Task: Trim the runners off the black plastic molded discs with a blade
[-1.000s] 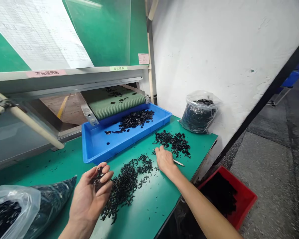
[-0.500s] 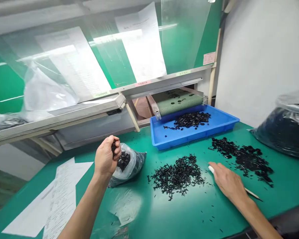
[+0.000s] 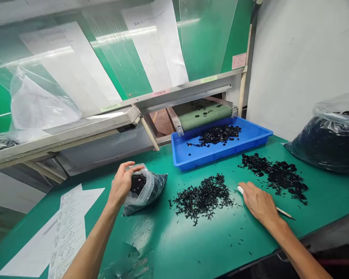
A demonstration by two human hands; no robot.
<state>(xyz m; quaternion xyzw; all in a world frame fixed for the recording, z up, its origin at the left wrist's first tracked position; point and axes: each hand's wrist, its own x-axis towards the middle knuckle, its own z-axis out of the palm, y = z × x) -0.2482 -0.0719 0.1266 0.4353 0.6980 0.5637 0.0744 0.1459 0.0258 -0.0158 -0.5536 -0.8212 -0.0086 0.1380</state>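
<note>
My left hand (image 3: 124,179) is over the mouth of a clear plastic bag (image 3: 155,190), thumb and fingers apart, holding nothing. Small black parts (image 3: 138,184) show inside the bag. Low over the table, my right hand (image 3: 257,201) is closed around a thin stick-like tool (image 3: 284,212). A white end pokes out by the fingertips, and a pale shaft with a dark point comes out behind the hand. A loose pile of small black pieces (image 3: 203,197) lies left of this hand; another pile of black parts (image 3: 275,174) lies beyond it.
A blue tray (image 3: 221,155) with black parts stands under the end of a green conveyor belt (image 3: 203,116). A large bag of dark parts (image 3: 328,143) sits at the right wall. Printed sheets (image 3: 66,228) lie at left, below a shelf (image 3: 75,133).
My left hand has opened from a fist that held black parts, which are out of it now. My right hand keeps its grip on the stick-like tool. The whole view has shifted slightly.
</note>
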